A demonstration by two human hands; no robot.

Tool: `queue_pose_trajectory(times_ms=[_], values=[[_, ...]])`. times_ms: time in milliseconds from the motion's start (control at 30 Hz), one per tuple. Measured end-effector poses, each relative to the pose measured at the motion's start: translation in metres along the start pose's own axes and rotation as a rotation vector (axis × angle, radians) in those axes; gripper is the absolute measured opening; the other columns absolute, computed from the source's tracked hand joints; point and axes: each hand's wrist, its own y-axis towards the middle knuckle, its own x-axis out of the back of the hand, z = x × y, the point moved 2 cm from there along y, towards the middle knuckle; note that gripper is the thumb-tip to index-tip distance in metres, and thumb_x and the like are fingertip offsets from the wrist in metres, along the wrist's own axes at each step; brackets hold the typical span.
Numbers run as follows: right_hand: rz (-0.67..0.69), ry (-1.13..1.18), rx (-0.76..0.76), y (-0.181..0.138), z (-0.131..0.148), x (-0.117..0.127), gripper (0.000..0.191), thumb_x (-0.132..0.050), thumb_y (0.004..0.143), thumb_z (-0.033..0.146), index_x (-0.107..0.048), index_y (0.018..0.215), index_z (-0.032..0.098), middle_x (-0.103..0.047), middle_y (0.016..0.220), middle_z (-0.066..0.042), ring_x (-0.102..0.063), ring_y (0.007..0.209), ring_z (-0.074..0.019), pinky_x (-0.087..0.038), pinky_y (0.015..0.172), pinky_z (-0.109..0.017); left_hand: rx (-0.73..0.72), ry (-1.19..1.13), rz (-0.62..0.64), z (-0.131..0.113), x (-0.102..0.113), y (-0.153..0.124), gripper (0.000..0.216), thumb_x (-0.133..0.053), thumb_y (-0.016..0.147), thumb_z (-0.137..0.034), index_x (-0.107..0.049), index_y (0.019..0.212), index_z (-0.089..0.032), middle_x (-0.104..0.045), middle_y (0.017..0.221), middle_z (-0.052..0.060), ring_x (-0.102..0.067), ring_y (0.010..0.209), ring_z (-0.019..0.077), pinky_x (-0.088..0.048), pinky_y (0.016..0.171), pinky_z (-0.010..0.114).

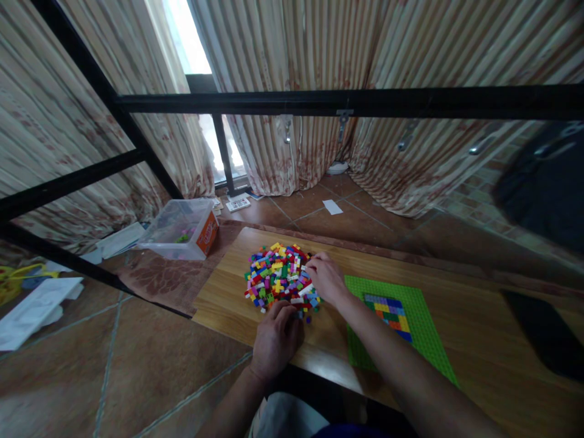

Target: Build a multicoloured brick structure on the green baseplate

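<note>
A heap of small multicoloured toy bricks [278, 277] lies on the wooden table [223, 286]. My right hand [326, 277] reaches into the heap's right side, its fingers drawn together among the bricks; what is between the fingertips is too small to make out. At the heap's near edge, my left hand [276, 340] is curled, its fingertips bent down and partly hidden. To the right is a green baseplate [420, 322], partly covered by my right forearm. On it sits a block of coloured bricks [387, 313] set in close rows.
Beyond the table's left end, a clear plastic box [177, 225] with an orange label stands on a patterned mat. A dark flat object [542, 331] lies on the table at right. Black metal bars [292, 102] cross in front of the curtains.
</note>
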Motion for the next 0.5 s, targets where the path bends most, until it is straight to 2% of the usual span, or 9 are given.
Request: queue_pose_trajectory(times_ms=[133,300,433,500], values=[[-0.074,0.201,-0.037,-0.017,-0.008,0.011,0.022,-0.051,0.086,0.03,-0.071,0.083,0.021,-0.067,0.088,-0.006,-0.061,0.082,-0.0188,-0.045,0.077,-0.031,0.009,-0.015,0.004,0.001,0.0,0.0,0.017,-0.053,0.087,-0.017,-0.061,0.101,-0.021,-0.062,0.108,0.008,-0.063,0.096,0.0182,-0.054,0.084,0.03],[-0.11,0.486,-0.158,-0.054,-0.019,0.018,0.039,-0.046,0.088,0.048,-0.069,0.091,0.017,-0.061,0.062,-0.001,-0.054,0.054,-0.0143,-0.043,0.052,-0.026,0.008,-0.003,-0.005,0.004,-0.002,-0.001,0.017,-0.052,0.089,-0.02,-0.06,0.103,-0.02,-0.061,0.111,0.008,-0.062,0.101,0.0184,-0.053,0.086,0.031],[-0.082,1.027,-0.334,-0.084,-0.021,0.024,0.04,-0.067,0.074,0.052,-0.066,0.096,0.018,-0.058,0.063,0.003,-0.051,0.053,-0.0104,-0.041,0.049,-0.023,-0.013,0.006,-0.025,0.007,-0.001,-0.001,0.018,-0.054,0.088,-0.02,-0.061,0.105,-0.02,-0.061,0.112,0.008,-0.062,0.102,0.0189,-0.053,0.088,0.032],[-0.061,1.189,-0.389,-0.093,-0.02,0.028,0.043,-0.077,0.065,0.049,-0.067,0.096,0.019,-0.061,0.068,0.003,-0.052,0.056,-0.0095,-0.042,0.052,-0.022,-0.016,-0.007,-0.045,0.006,0.0,-0.001,0.019,-0.054,0.088,-0.022,-0.061,0.106,-0.02,-0.061,0.113,0.009,-0.061,0.105,0.02,-0.052,0.091,0.034]])
